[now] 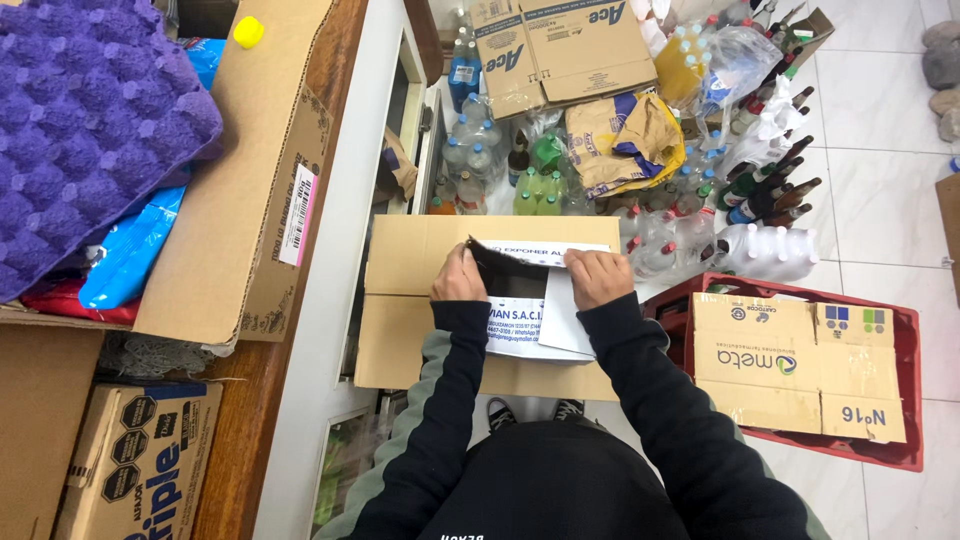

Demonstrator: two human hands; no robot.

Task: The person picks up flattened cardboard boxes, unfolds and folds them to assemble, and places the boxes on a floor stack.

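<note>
A brown cardboard box (410,300) stands in front of me on the floor, its top flaps partly closed with a dark gap in the middle. My left hand (458,277) grips the edge of the left flap at the gap. My right hand (598,276) holds the white printed flap (545,252) on the right side of the gap. Both of my arms are in dark sleeves with a grey stripe. What lies inside the box is hidden.
A red crate (905,390) with a flattened carton (800,365) on it sits to the right. Many plastic and glass bottles (760,200) crowd the floor beyond. A white cabinet (330,300) and wooden counter with cartons and a purple egg tray (90,120) lie left.
</note>
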